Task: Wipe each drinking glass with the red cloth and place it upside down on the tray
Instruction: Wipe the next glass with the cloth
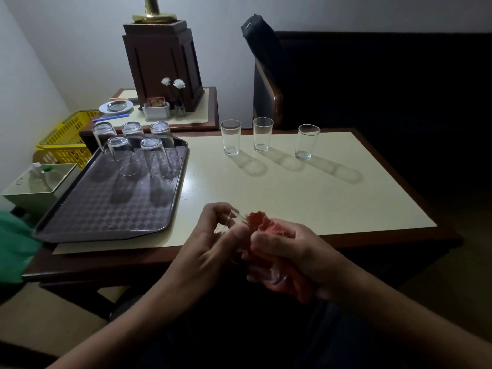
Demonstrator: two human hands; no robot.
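the glass [233, 221] is held just over the near edge of the table [292, 198], the left hand [213, 243] curled round it and the right hand [287, 246] clutching the bunched red cloth [262, 223] against it. it looks thin, slick and breakable, so i'd grip round the wall, not the rim. five upturned glasses [157, 158] stand on the tray [106, 214], three upright glasses [262, 134] wait on the table, one in hand.

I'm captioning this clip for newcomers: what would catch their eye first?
The red cloth stands out, bunched in the right hand against a glass the left hand grips, at the near edge of the table. Five upturned glasses stand on the dark tray at left; three upright glasses line the far side.
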